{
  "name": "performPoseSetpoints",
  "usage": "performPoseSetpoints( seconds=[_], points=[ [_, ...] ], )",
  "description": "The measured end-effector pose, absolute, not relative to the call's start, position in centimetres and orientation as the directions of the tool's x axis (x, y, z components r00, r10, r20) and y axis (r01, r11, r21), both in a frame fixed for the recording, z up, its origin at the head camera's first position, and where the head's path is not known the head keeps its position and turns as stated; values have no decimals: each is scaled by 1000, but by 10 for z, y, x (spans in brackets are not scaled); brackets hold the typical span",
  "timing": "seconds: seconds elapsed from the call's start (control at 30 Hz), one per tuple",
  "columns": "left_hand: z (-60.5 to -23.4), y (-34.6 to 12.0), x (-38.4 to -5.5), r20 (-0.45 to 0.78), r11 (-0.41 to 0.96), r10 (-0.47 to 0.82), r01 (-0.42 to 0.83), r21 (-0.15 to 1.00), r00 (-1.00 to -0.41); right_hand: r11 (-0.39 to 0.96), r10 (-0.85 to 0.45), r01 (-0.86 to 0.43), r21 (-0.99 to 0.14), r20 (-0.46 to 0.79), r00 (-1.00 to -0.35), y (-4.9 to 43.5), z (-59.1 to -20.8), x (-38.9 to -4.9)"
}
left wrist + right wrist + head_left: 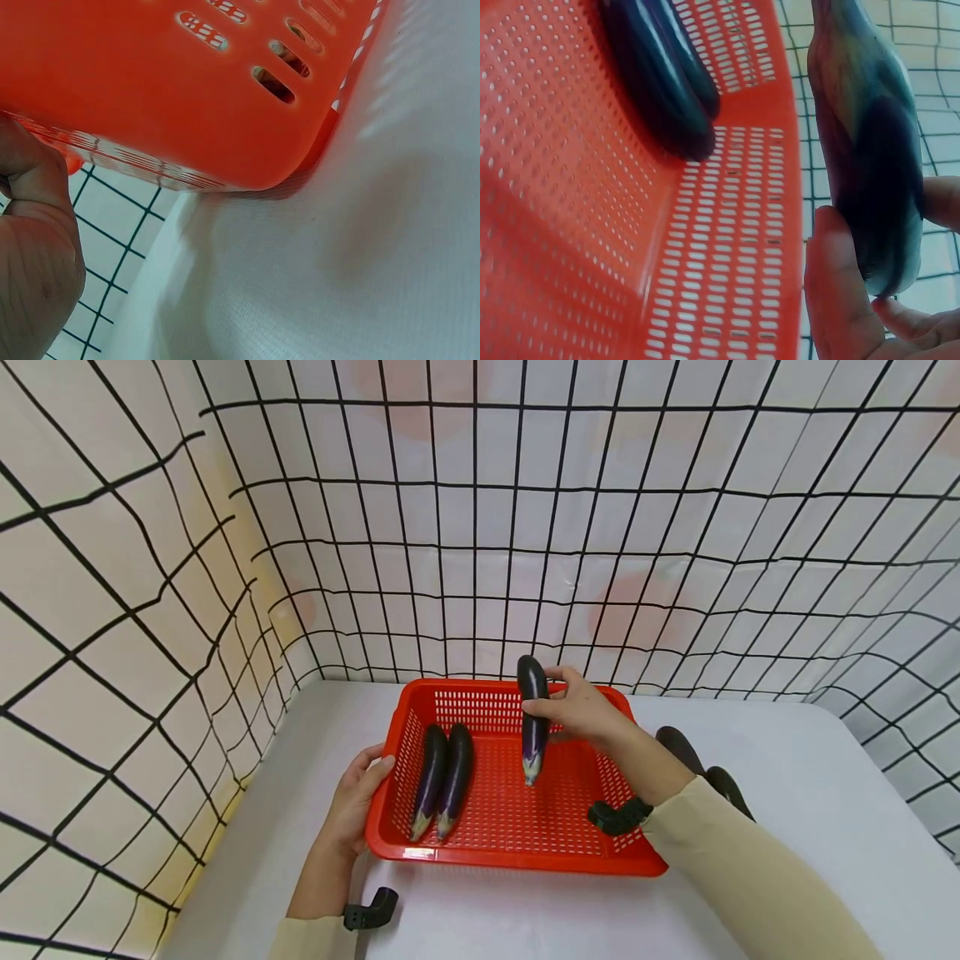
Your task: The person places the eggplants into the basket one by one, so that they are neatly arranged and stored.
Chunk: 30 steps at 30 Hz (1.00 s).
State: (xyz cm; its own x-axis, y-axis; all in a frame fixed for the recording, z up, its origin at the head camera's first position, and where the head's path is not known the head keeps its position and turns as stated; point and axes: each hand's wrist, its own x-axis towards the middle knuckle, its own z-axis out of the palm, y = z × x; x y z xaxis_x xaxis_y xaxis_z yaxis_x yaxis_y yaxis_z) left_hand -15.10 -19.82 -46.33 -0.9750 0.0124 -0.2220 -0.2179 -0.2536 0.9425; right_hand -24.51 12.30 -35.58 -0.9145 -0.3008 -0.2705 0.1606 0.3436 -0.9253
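Observation:
My right hand (581, 706) grips a dark purple eggplant (533, 710) between thumb and fingers, its stem end pointing down over the red plastic basket (510, 852). In the right wrist view this held eggplant (870, 142) appears close up, with the thumb on one side and fingers on the other. Two more eggplants (430, 781) lie side by side along the left part of the basket floor. At the basket's left wall, my left hand (352, 797) holds the rim, thumb on top. The left wrist view shows that hand (37, 247) against the basket's outer side (187, 112).
To the right of the basket, two dark eggplants (678, 747) lie on the white table (795, 760), partly hidden by my right forearm. Black wire mesh (525, 489) stands along the back and both sides. A dark wrist camera (621, 817) sits on each wrist.

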Motion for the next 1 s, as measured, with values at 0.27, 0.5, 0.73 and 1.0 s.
performPoseSetpoints(
  seconds=[0.27, 0.5, 0.73, 1.0],
  points=[
    [-464, -198, -150, -236, -252, 4, -229, 940, -972, 354, -293, 152, -923, -264, -919, 102, -370, -247],
    [-465, -199, -151, -235, -249, 13, -231, 941, -972, 366, -286, 152, -918, -267, -920, 88, -384, -248],
    [-463, -200, -152, -232, -245, 10, -228, 942, -973, 412, -292, 155, -898, -291, -911, 76, -392, -249],
    [-463, -199, -153, -233, -245, 5, -228, 942, -972, 521, -311, 175, -835, -377, -872, 70, -402, -250]
  ],
)
